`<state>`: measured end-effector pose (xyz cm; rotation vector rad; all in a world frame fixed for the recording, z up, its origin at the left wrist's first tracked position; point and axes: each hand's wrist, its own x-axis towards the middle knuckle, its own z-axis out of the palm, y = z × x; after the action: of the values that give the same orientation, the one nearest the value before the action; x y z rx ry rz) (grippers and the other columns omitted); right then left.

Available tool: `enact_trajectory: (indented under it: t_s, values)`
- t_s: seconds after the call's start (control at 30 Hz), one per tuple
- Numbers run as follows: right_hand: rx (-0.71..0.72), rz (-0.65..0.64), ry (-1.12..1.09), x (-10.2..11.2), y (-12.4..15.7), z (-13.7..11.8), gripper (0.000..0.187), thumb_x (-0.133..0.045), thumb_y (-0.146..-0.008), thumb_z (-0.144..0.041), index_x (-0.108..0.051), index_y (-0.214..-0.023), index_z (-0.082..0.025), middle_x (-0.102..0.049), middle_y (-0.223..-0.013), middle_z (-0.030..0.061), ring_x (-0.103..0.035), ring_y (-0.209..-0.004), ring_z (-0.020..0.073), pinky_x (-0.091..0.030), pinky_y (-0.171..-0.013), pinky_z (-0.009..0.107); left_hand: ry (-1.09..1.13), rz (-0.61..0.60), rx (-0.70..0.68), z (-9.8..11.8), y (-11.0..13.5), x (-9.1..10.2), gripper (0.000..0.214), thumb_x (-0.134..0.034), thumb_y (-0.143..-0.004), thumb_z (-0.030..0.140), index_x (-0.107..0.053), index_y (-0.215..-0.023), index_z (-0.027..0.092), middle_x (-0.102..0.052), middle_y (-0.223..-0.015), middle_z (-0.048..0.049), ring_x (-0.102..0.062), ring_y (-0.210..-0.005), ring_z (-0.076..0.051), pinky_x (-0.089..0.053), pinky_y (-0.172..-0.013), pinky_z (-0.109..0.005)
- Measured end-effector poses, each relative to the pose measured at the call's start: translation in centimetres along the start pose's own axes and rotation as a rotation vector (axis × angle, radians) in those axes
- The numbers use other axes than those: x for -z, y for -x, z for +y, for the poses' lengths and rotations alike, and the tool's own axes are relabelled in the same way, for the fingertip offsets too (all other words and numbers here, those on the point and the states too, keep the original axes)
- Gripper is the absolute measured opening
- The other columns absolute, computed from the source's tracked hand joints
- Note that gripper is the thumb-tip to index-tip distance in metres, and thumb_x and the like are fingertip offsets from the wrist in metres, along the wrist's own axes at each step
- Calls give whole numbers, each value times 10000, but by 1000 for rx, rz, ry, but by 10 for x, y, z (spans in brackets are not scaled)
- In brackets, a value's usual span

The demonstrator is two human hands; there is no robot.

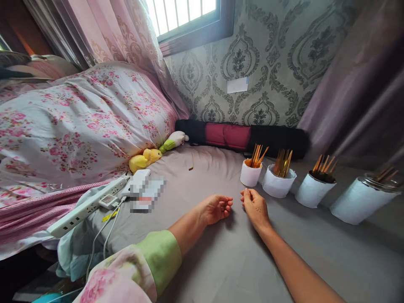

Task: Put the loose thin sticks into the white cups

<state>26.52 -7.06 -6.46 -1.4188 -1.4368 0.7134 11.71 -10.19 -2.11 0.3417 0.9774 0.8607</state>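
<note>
Both hands rest just above the grey sheet, facing each other with a small gap between them. My left hand has its palm partly turned up and its fingers loosely curled; nothing shows in it. Across from it, my right hand shows its back, its fingers loosely bent, with no object visible. Beyond the right hand stands a small white-wrapped cup with thin golden sticks. In a row to its right are a wider white cup, a dark-mouthed white cup and a larger white-wrapped jar, all holding thin sticks.
A white power strip with chargers and cables lies at left, beside a blurred-out flat object. Plush toys lean against the floral bedding. A black and magenta roll lies along the wall. A thin brown piece rests on the sheet.
</note>
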Motion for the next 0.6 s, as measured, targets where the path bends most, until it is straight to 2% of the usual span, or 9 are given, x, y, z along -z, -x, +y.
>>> enact_trajectory:
  t_s: [0.47, 0.6]
  values:
    - [-18, -20, -6, 0, 2, -1, 455, -350, -800, -568, -572, -768, -173, -636, -689, 82, -574, -562, 171, -421, -516, 267, -143, 143, -117, 39, -17, 8, 67, -489, -789, 67, -546, -776, 100, -529, -650, -3, -460, -492, -52, -384, -453, -154]
    - [-14, -17, -5, 0, 2, -1, 457, -351, -798, -573, -568, -760, -173, -628, -655, 76, -568, -548, 170, -419, -505, 265, -184, 210, -173, 55, -26, 19, 70, -515, -850, 168, -550, -842, 107, -539, -725, 6, -471, -539, -56, -408, -476, -171]
